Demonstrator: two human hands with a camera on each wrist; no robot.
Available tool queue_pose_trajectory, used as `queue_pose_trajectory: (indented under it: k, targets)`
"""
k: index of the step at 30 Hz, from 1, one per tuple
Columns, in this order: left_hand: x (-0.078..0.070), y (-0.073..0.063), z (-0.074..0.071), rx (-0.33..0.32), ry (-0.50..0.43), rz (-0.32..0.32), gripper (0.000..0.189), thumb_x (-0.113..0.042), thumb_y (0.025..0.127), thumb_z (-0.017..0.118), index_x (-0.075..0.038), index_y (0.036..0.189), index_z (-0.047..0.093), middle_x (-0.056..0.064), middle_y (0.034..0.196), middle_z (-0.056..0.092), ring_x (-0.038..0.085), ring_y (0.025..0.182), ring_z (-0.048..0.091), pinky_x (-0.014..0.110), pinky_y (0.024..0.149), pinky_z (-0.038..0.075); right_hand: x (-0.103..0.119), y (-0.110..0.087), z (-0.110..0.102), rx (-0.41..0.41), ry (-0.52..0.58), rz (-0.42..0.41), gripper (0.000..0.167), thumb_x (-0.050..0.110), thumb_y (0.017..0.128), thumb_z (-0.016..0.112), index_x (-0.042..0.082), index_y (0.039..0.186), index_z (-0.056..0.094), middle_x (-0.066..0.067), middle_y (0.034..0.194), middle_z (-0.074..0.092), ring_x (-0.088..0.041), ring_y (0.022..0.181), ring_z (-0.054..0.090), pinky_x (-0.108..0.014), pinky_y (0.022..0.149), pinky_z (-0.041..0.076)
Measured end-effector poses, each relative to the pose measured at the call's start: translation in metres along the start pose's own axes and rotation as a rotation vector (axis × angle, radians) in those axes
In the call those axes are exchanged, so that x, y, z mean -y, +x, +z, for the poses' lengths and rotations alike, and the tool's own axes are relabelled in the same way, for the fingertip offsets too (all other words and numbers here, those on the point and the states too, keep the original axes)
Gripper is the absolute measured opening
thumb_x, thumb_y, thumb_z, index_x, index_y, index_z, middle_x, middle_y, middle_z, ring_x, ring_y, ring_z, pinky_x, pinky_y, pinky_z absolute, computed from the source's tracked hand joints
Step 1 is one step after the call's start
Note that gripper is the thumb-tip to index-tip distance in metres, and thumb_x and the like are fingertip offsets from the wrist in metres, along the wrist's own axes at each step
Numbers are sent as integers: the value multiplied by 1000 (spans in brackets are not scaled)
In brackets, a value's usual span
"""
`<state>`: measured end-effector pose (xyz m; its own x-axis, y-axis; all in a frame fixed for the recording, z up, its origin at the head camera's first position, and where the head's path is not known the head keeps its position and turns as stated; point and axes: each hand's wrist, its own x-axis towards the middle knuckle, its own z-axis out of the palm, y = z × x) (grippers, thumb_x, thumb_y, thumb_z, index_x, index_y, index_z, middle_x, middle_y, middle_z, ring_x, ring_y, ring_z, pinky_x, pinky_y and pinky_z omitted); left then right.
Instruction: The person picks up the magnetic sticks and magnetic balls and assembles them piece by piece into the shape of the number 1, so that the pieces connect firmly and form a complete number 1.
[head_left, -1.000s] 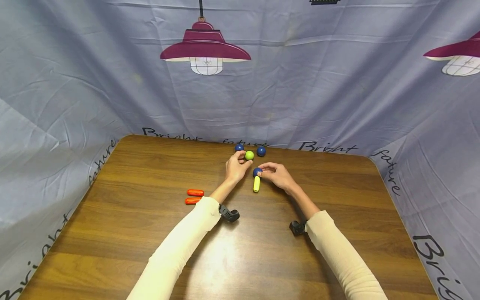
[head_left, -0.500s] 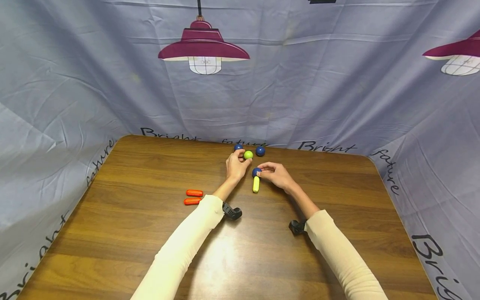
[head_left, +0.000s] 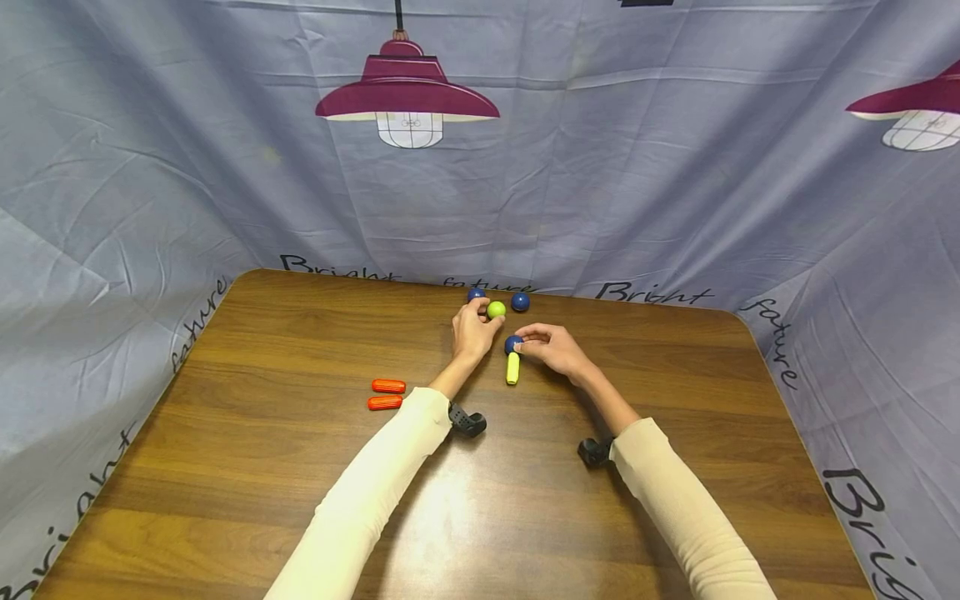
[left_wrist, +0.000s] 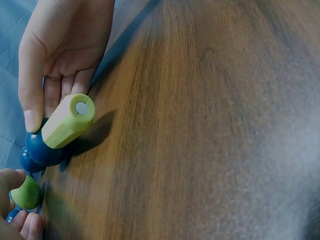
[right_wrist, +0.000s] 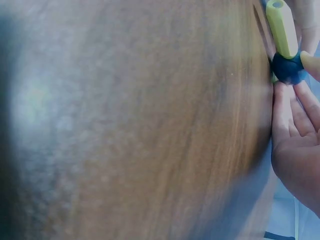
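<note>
In the head view, my left hand (head_left: 472, 335) pinches a green ball (head_left: 497, 310) between thumb and fingers near the table's far edge. To its right, my right hand (head_left: 555, 350) holds a blue ball (head_left: 513, 344) by thumb and fingertips. A short yellow rod (head_left: 513, 369) meets that ball and points toward me. In the left wrist view the rod (left_wrist: 65, 122) shows faceted sides and a pale round disc in its end. Two more blue balls lie by the green one: one (head_left: 476, 295) partly behind my left fingers, the other (head_left: 521, 302) to the right.
Two orange-red rods (head_left: 388, 387) lie side by side on the wooden table (head_left: 300, 450), left of my left forearm. A grey printed curtain (head_left: 600, 192) hangs right behind the table's far edge and along both sides.
Both hands keep their holds on the green and blue balls almost in place. My left wrist and forearm have shifted slightly to the right, uncovering more of the nearer orange-red rod.
</note>
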<state>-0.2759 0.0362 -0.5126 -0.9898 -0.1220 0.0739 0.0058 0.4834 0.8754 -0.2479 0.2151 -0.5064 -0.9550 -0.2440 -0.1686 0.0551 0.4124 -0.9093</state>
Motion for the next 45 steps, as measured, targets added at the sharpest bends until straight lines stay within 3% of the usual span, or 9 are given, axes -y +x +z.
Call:
queue_pose_trajectory:
  k: [22,37,45]
  targets:
    - [-3,2,1,15,97,-41,43,-27,88,79,-16,128,66,1,113,66,17,100,65,39,80,53,3,0,-4,13,-39,29,37,22,93,73,3,124,67,-14,117,67,-27,111,62,-39,93,49]
    - [-4,4,2,7,151,-33,41,-27,89,77,-15,126,67,2,111,67,22,101,65,44,80,53,4,1,-5,17,-57,49,38,23,92,73,5,124,67,-14,119,67,-27,112,61,-39,92,49]
    - [-2,2,1,13,128,-31,39,-26,89,78,-13,124,68,3,108,68,20,96,65,43,79,53,2,1,-8,20,-45,44,39,24,91,74,5,124,67,-14,119,67,-27,113,60,-40,94,48]
